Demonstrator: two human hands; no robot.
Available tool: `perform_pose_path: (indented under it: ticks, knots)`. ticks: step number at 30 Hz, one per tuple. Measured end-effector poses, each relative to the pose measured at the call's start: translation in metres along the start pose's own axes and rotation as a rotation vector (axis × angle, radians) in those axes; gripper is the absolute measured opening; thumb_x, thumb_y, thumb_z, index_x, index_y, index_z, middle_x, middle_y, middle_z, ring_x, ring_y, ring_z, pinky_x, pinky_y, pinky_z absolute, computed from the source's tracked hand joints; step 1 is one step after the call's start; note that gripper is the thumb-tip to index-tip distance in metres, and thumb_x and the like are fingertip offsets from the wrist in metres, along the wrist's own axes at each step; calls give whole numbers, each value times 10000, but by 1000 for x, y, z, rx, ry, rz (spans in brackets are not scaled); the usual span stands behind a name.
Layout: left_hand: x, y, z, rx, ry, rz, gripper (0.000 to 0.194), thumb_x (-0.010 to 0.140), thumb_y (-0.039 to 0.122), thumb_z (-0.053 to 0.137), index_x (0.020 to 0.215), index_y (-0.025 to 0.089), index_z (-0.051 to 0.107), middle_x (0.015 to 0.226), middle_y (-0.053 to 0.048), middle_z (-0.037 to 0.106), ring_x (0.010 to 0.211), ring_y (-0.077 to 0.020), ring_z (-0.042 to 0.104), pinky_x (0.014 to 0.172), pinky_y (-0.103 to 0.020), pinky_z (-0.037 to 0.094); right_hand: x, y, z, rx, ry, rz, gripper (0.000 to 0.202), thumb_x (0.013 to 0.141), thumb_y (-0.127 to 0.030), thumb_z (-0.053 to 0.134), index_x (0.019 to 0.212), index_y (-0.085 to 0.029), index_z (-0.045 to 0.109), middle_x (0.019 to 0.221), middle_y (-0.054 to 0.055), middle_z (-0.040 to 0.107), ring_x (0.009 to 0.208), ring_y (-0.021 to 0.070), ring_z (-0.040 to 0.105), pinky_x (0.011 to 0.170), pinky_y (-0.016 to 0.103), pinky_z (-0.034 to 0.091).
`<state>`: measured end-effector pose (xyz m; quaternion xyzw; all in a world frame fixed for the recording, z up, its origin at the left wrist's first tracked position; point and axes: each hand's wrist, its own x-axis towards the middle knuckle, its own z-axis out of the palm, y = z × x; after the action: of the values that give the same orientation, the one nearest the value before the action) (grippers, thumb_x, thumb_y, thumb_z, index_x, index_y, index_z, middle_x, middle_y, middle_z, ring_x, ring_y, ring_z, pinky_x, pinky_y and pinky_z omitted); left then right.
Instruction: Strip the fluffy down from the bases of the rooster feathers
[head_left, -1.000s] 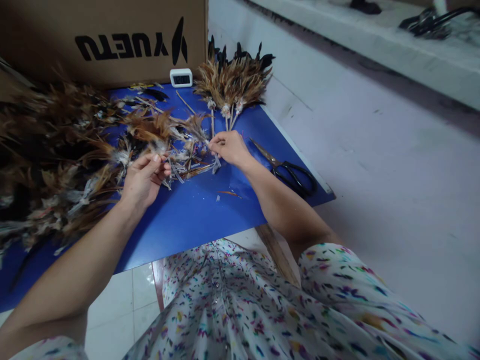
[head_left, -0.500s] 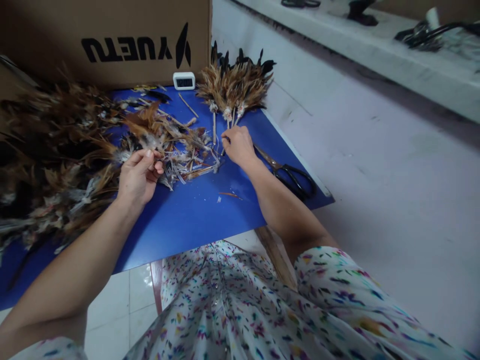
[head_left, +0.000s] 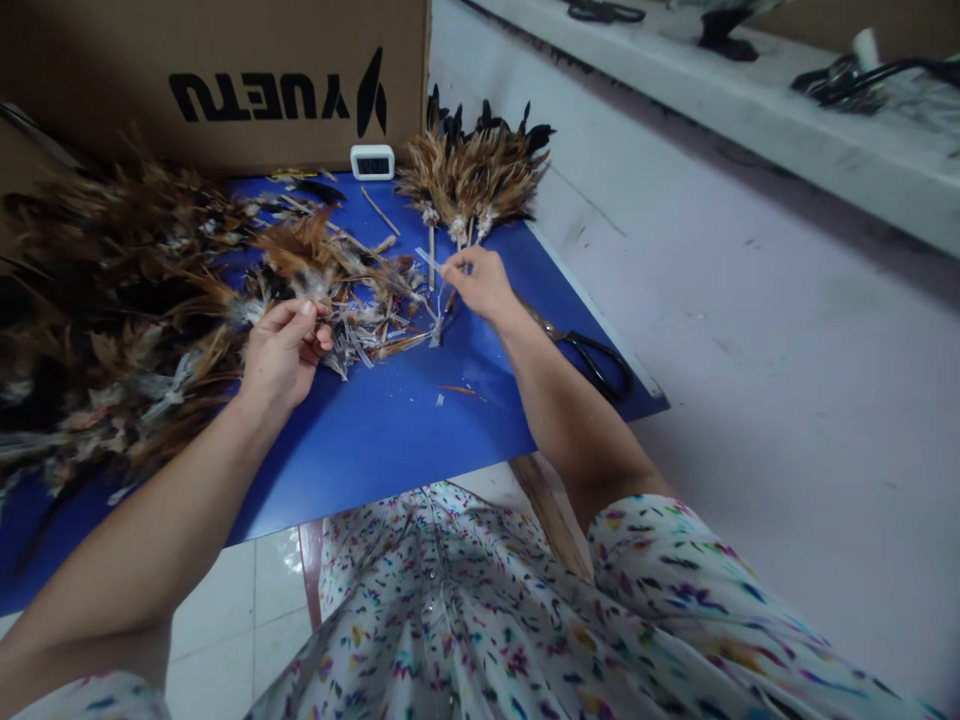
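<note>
My left hand (head_left: 289, 345) is closed in a pinch at the fluffy white base of a brown feather bunch (head_left: 294, 250), whose tips point up and away. My right hand (head_left: 480, 282) pinches one end of a narrow translucent strip (head_left: 428, 260) between thumb and fingertips. Between the hands lies a loose heap of feather scraps and stringy strips (head_left: 375, 322). Just beyond my right hand are several feather bundles on thin sticks (head_left: 472, 175), brown with black tips. Scissors with black handles (head_left: 596, 362) lie beside my right forearm, partly hidden by it.
A large pile of brown feathers (head_left: 112, 330) covers the left of the blue table (head_left: 360, 440). Behind stand a cardboard box (head_left: 300, 45) and a small white digital clock (head_left: 373, 162). A wall (head_left: 712, 300) with a ledge (head_left: 675, 90) borders the right side.
My right hand has lifted slightly from near the stick ends, and a translucent strip now shows in its fingers. My left hand has barely moved.
</note>
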<state>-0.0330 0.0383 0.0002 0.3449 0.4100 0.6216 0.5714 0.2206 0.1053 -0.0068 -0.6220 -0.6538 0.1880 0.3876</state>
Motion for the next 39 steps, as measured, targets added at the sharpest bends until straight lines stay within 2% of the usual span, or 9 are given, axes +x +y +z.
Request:
perform_pose_path:
  ticks: [3,6,9,13,17,21,26,30,39]
  knots:
    - [0,-1,0,-9,5,-7,182,732,124,774,660,139,607,695,-4,666,478,-74,535,441,-196,439,-2,-1,-9,397,20,-25,129,833,-225,666,735,-140,666,764,28,681,774,130,613,788,284,483]
    - [1,-1,-1,-14,-2,-7,203,702,136,803,650,134,607,686,-2,661,474,-69,533,437,-191,442,-7,-6,-16,704,-59,26,162,831,-279,705,744,-165,630,761,12,689,716,95,618,720,245,493]
    - [1,-2,-2,-17,-25,0,234,649,166,847,647,135,616,692,2,665,477,-67,536,437,-186,447,-10,-10,-23,887,-101,60,248,841,-381,719,769,-191,577,783,2,695,741,98,662,730,247,530]
    - [2,-4,-4,-2,-45,-1,221,681,167,826,646,142,610,696,5,663,478,-65,538,441,-184,451,-9,-8,-33,1002,-41,9,293,833,-442,729,835,-209,551,806,-17,691,785,112,695,765,272,567]
    - [2,-5,-5,12,-42,-17,189,773,120,740,661,146,591,699,6,651,481,-63,538,448,-183,449,-8,-6,-38,1025,-4,-16,281,819,-407,750,929,-216,577,811,-30,682,786,104,695,739,247,571]
    - [1,-7,-5,40,-51,-30,175,786,130,735,682,149,596,709,11,654,492,-60,535,451,-184,449,-12,-11,-31,968,-71,5,258,812,-375,756,936,-199,613,762,-30,660,661,68,634,580,177,504]
    - [-4,-9,-3,72,-98,-48,192,754,188,787,676,154,615,713,18,650,489,-61,538,450,-193,436,-25,-27,-7,833,-162,38,136,813,-255,724,802,-155,633,608,-49,574,470,26,416,428,169,309]
    - [-7,-13,-1,109,-142,-57,215,685,248,841,679,157,646,710,9,658,481,-66,533,438,-204,430,-38,-38,17,682,-209,9,104,799,-151,660,703,-148,622,574,-45,549,529,50,448,513,193,348]
    - [-13,-21,-2,256,-287,46,290,643,389,875,688,158,706,569,-8,600,483,-99,560,445,-215,462,-49,-37,43,541,-240,-124,255,770,-388,645,717,-142,602,628,-33,522,594,90,431,588,241,350]
